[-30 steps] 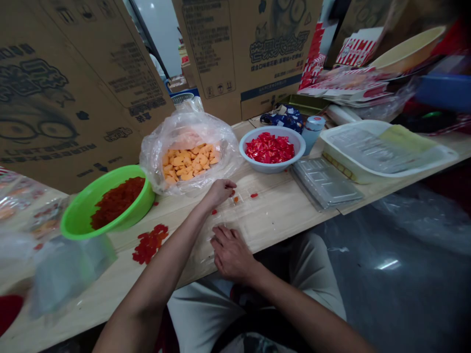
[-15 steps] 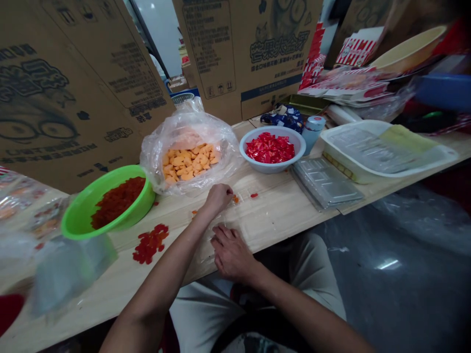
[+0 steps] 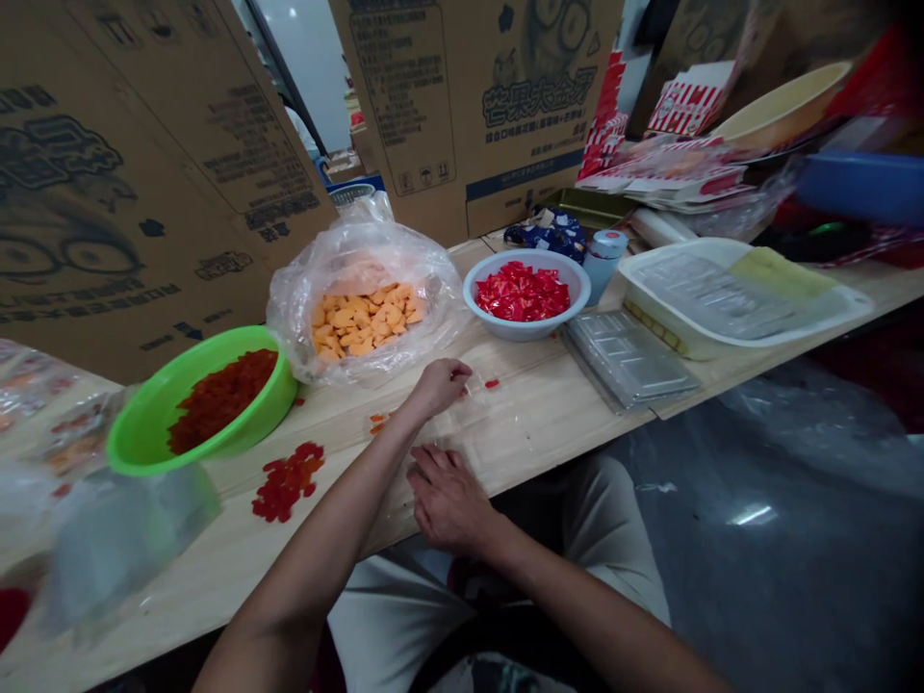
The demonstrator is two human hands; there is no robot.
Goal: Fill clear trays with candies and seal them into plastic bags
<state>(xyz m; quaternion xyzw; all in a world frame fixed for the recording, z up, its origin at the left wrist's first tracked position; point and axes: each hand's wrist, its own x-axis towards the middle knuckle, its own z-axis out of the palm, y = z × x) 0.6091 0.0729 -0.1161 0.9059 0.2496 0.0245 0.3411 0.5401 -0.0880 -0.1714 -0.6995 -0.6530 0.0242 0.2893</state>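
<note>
My left hand (image 3: 438, 383) reaches forward over a clear plastic tray (image 3: 462, 433) on the wooden table (image 3: 549, 414), fingers curled in a pinch; what they hold is too small to make out. My right hand (image 3: 448, 496) lies flat on the near edge of the same tray, fingers stretched out. Small orange pieces (image 3: 376, 422) and a red piece (image 3: 492, 384) sit in or by the tray. Just beyond are a plastic bag of orange candies (image 3: 365, 316) and a white bowl of red wrapped candies (image 3: 526, 292).
A green bowl of dark red gummies (image 3: 198, 404) stands at the left, with loose red gummies (image 3: 285, 478) in front of it. A stack of clear trays (image 3: 627, 356) and a white bin (image 3: 736, 298) lie at the right. Cardboard boxes (image 3: 144, 173) wall the back.
My left hand has shifted slightly right and forward over the tray. The orange pieces it covered now show behind it. My right hand has stayed put.
</note>
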